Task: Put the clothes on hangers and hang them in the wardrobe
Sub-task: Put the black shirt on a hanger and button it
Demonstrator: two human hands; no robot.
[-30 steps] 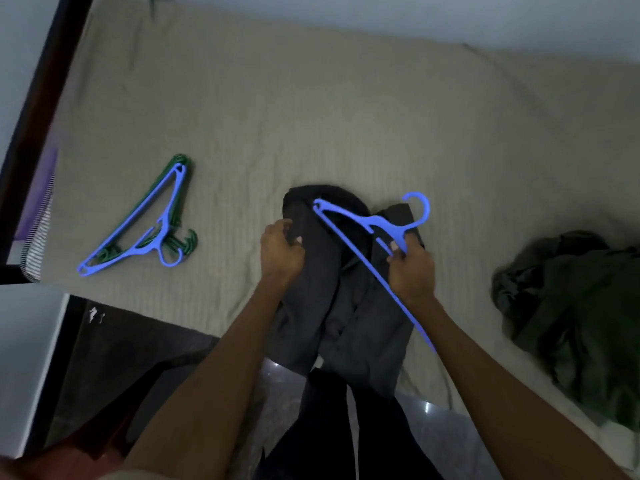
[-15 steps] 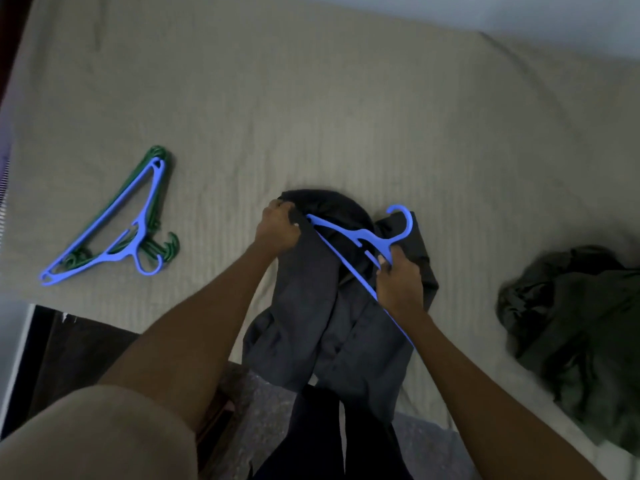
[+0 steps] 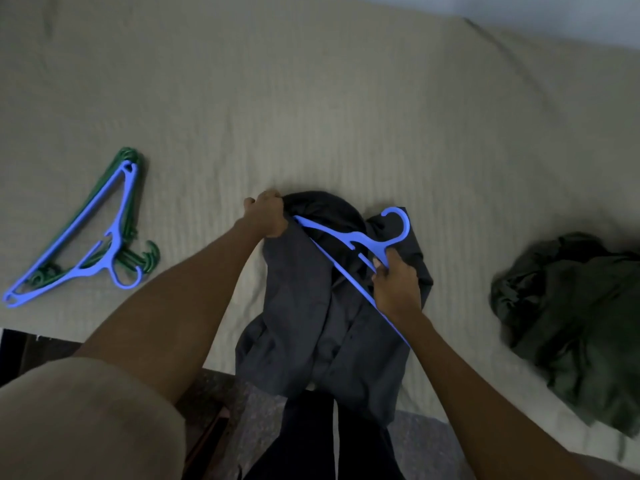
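A dark grey garment (image 3: 322,306) is being held at the near edge of the bed (image 3: 311,98), its upper part lying on the beige cover and its lower part hanging over the edge toward the floor. The fabric at the garment's upper left corner is being gripped by the left hand (image 3: 265,216), fingers curled round a bunched fold. A blue hanger (image 3: 353,244) is being held by the right hand (image 3: 394,285), fingers closed on the frame just below the hook (hook pointing away from the person, toward the far side of the bed). One end of the hanger is being kept at the gripped corner of the garment, touching or just beside the left hand; which of the two cannot be told. The long bar is being run diagonally across the garment and under the right wrist.

A stack of spare hangers (image 3: 86,237) is lying on the cover well to the left, one blue on top of several green ones. A crumpled dark green garment (image 3: 571,323) is lying on the bed to the right, well apart from the grey one.

Lighting is dim; fabric detail is not being resolved.
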